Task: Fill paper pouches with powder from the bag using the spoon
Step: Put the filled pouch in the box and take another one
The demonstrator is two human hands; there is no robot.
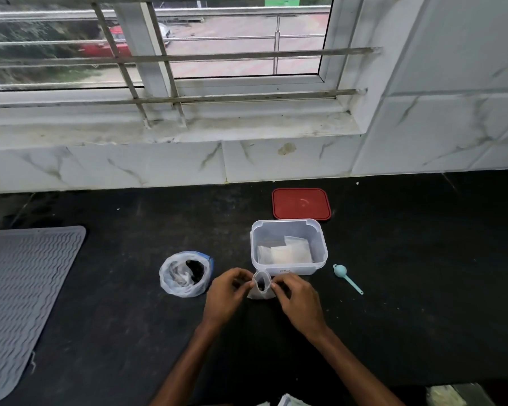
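Note:
A small white paper pouch (pixel 261 286) stands on the black counter with its mouth held wide; dark powder shows inside. My left hand (pixel 228 293) pinches its left rim and my right hand (pixel 295 294) pinches its right rim. Left of the pouch sits the plastic bag (pixel 185 273), its top rolled down, with dark powder inside. The light blue spoon (pixel 346 277) lies on the counter to the right, untouched.
A clear plastic box (pixel 288 247) holding several white pouches stands just behind my hands, its red lid (pixel 301 203) lying further back. A grey ribbed mat (pixel 24 297) covers the counter's left side. A tiled wall and barred window rise behind.

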